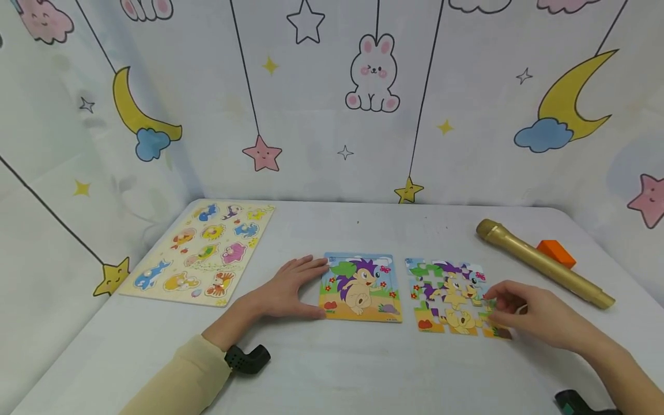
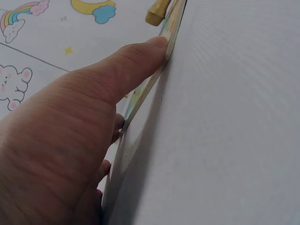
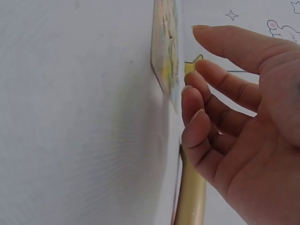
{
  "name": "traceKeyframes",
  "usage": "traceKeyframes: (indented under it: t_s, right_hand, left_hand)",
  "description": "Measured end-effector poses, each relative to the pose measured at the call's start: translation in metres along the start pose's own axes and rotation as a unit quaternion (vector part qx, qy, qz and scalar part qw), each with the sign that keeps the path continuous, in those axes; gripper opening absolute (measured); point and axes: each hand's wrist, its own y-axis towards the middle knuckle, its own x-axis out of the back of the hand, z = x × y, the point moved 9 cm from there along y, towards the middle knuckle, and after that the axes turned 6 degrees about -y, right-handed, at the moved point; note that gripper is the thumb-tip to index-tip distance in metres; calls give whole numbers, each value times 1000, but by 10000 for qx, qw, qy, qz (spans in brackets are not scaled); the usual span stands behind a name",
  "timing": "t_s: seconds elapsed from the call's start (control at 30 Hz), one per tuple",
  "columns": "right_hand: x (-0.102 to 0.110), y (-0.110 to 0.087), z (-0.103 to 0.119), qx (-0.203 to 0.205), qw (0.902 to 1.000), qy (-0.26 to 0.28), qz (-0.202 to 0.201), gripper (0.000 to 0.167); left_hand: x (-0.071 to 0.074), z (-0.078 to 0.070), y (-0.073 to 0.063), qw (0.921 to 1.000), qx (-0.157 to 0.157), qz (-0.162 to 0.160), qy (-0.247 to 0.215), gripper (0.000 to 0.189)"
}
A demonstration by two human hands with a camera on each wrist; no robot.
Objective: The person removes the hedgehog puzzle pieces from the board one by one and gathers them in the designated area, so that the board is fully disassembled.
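A square hedgehog picture board (image 1: pixel 358 294) lies flat in the middle of the table in the head view. My left hand (image 1: pixel 287 291) rests along its left side with fingers spread; the left wrist view shows the thumb (image 2: pixel 136 63) on the board's edge. Right of the board lie jigsaw pieces (image 1: pixel 456 297) bearing the same hedgehog, arranged as a picture with gaps between them. Over their right edge hovers my right hand (image 1: pixel 539 314), fingers loosely bent. In the right wrist view its thumb (image 3: pixel 229 44) and fingers are apart, with nothing visible between them.
Far left lies a large cream puzzle board (image 1: pixel 210 253) with sea animals. A gold microphone-shaped object (image 1: pixel 544 265) lies slanted at the right, beside an orange block (image 1: pixel 557 253). A patterned cloth (image 1: pixel 321 104) hangs behind the white table (image 1: pixel 332 369).
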Motion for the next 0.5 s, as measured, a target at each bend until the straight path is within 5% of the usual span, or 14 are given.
traceKeyframes:
  t_s: [0.3,0.5]
  right_hand:
    - [12,7,19,448,9981,13,-420,32]
    - [29,11,34,720,9915,-39,-1082,30]
  left_hand:
    - [-1,0,-2,10000,52,47,-61,93]
    - [4,-1,-3,9997,192,-2,-115,92]
